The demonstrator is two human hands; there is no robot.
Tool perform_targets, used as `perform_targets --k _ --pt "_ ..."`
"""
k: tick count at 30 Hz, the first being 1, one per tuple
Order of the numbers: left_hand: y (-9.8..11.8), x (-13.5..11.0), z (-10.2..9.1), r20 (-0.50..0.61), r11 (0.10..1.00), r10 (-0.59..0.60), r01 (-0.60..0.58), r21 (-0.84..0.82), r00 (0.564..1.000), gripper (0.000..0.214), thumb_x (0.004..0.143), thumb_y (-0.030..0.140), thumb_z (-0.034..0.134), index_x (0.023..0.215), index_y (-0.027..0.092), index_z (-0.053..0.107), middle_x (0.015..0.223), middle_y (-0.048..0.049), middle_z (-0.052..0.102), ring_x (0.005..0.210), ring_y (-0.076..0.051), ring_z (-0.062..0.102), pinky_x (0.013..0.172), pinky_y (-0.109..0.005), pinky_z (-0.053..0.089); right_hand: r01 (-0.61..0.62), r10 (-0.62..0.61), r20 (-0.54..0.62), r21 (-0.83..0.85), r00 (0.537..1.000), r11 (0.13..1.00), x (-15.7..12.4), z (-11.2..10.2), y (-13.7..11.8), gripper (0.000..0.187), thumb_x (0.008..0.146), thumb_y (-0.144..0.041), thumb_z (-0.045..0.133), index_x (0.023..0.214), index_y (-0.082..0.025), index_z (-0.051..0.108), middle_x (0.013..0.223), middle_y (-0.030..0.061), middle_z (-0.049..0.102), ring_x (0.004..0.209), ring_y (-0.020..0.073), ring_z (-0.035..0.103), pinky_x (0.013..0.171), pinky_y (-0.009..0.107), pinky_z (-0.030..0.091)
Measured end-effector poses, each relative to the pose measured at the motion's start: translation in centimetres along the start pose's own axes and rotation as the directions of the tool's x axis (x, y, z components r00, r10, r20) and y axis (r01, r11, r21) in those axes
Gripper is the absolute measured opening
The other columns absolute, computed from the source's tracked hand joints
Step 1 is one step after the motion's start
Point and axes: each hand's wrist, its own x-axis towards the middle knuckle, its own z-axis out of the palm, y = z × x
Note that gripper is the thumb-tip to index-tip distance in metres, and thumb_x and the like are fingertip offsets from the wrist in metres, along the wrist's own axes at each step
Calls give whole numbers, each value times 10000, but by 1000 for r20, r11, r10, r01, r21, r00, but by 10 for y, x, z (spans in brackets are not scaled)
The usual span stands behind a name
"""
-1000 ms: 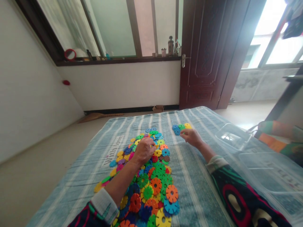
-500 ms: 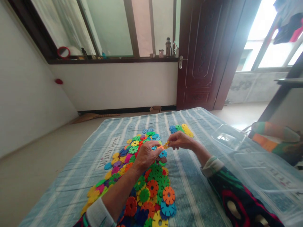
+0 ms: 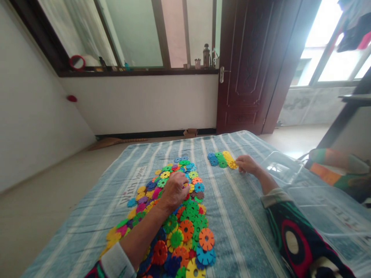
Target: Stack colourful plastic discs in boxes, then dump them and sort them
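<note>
Notched plastic building discs in many colours form a long pile (image 3: 185, 229) on the bed. My left hand (image 3: 174, 192) is over the pile's upper part with its fingers curled together; a bit of yellow shows by the thumb, but I cannot make out what it grips. My right hand (image 3: 248, 164) pinches the edge of a yellow disc (image 3: 233, 165) at the near end of a row of yellow discs (image 3: 227, 156). Alongside that row lie green discs (image 3: 222, 160) and blue discs (image 3: 213, 159).
Striped blue-grey bedding (image 3: 232, 216) covers the bed. At the right are a clear plastic box (image 3: 282, 168) and a clear lid-like tray (image 3: 324, 208). A brown door (image 3: 246, 96) and a window sill (image 3: 139, 73) with small items stand beyond.
My right hand has moved right and away from the pile, carrying the yellow disc to the yellow row. My left hand has drawn back slightly and its fingers have curled.
</note>
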Motion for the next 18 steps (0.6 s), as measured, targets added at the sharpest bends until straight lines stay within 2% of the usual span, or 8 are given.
perform_targets --k 3,9,14,18 --pt "-2 -1 2 10 1000 2 -2 25 1000 76 708 173 621 639 199 643 874 -78 660 992 -260 582 950 -411 430 -36 35 -28 -37 999 999 2 3 3 127 746 -197 549 640 -147 596 416 -35 570 333 69 479 366 155 331" --pt "-5 -2 2 48 997 -18 14 71 999 28 667 176 657 655 201 664 866 -71 650 998 -268 571 925 -397 431 -109 102 -97 -68 990 992 4 10 2 60 733 -198 596 766 -156 625 404 -59 555 335 79 494 367 157 348" --pt "-4 -3 -1 89 995 -27 19 95 996 28 671 175 645 657 193 662 874 -66 644 950 -244 579 895 -371 435 -132 122 -118 -80 985 988 3 10 0 238 719 -205 642 946 -143 610 418 -73 555 350 91 504 373 170 360" --pt "-1 -3 -3 115 992 -52 38 121 992 47 664 167 632 637 193 660 847 -67 634 948 -249 566 874 -366 438 -118 107 -116 -99 987 988 1 12 0 346 676 -206 692 1000 -142 590 429 -87 548 360 91 501 376 171 353"
